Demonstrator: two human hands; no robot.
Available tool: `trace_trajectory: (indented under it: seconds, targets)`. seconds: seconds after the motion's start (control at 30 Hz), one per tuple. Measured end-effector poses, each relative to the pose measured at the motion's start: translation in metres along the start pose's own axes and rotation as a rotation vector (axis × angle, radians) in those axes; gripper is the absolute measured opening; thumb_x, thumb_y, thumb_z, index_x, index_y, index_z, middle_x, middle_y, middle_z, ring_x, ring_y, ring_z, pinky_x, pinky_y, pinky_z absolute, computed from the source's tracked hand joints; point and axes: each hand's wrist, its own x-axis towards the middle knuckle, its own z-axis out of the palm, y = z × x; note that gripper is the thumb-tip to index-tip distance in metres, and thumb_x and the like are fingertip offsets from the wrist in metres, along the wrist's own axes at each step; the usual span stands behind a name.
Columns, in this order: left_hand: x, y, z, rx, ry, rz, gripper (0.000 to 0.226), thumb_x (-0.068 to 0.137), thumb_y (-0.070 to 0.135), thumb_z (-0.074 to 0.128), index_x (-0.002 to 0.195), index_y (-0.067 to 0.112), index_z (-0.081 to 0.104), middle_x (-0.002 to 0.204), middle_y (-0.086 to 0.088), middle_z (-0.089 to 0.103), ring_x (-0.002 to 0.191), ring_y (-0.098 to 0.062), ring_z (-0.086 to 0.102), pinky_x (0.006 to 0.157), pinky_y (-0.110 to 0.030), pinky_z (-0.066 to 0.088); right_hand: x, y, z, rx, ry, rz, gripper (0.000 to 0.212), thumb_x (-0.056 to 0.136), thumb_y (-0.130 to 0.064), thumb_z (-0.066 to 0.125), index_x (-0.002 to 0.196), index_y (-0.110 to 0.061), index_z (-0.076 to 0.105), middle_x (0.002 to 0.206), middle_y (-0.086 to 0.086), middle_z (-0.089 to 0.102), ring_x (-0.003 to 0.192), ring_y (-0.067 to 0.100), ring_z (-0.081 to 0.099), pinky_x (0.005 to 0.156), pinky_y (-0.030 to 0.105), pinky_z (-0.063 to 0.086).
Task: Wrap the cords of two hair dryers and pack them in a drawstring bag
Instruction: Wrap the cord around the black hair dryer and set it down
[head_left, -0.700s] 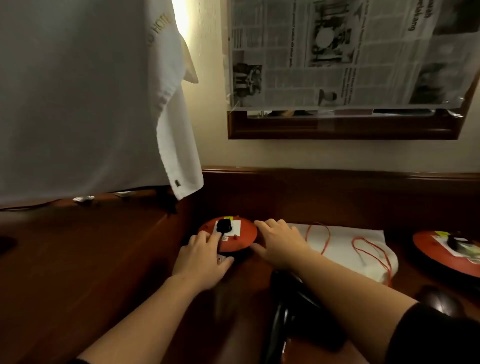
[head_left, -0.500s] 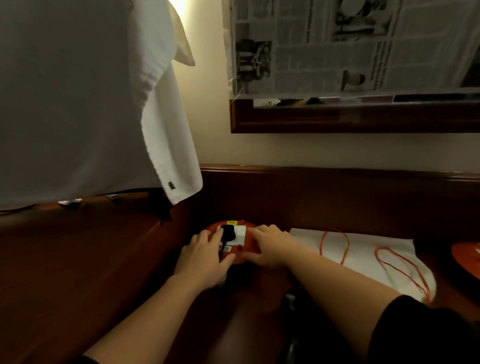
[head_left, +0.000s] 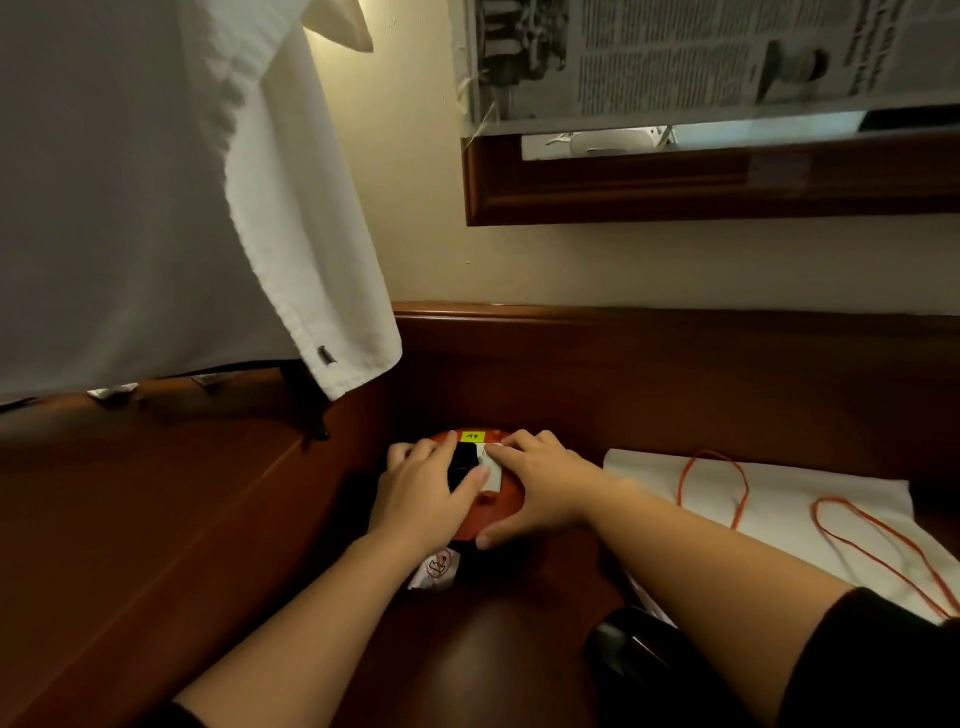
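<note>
Both hands rest at frame centre, left hand (head_left: 423, 496) and right hand (head_left: 540, 486) laid with loosely bent fingers over the red disc-shaped unit (head_left: 493, 506), which we judge rigid, smooth, light and best gripped at its rim.

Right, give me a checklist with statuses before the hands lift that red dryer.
1. Left hand on the red dryer: ok, it lies over the dryer's left side.
2. Right hand on it: ok, fingers across the top, thumb at the near edge.
3. Cord wrapped: cannot tell, hidden.
4. White bag within reach: ok, flat on the desk just right of the dryer.
5. Bag mouth open: cannot tell.
6. Second dryer located: cannot tell, not in view.
</note>
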Motion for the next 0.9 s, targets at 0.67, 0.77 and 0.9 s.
trace_trajectory:
  seconds: [0.67,0.77,0.9]
  targets:
    - [-0.058,0.028,-0.026,-0.395,0.085,0.1,0.057,0.087,0.04,0.078,0.138,0.026,0.057,0.128,0.004,0.055,0.121,-0.019,0.057,0.098,-0.036,0.052,-0.056,0.002,-0.017,0.152,0.112,0.059,0.105,0.078,-0.068,0.073,0.16,-0.022,0.027,0.154,0.009,0.044,0.14,0.032,0.042,0.115,0.044,0.038]
    - [-0.081,0.034,-0.013,-0.373,0.022,0.118,0.06,0.085,0.044,0.08,0.137,0.027,0.056,0.131,0.002,0.058,0.121,-0.019,0.057,0.1,-0.039,0.051,-0.103,0.0,-0.014,0.098,0.171,0.059,0.085,0.083,-0.067,0.068,0.153,-0.027,0.039,0.144,0.004,0.051,0.133,0.027,0.044,0.11,0.044,0.042]
    - [-0.097,0.041,0.002,-0.257,-0.082,0.101,0.062,0.081,0.049,0.082,0.133,0.032,0.053,0.131,0.004,0.059,0.121,-0.024,0.059,0.095,-0.048,0.054,-0.165,-0.017,-0.01,0.037,0.225,-0.021,0.066,0.088,-0.064,0.064,0.143,-0.029,0.051,0.136,0.0,0.056,0.128,0.021,0.045,0.107,0.041,0.042]
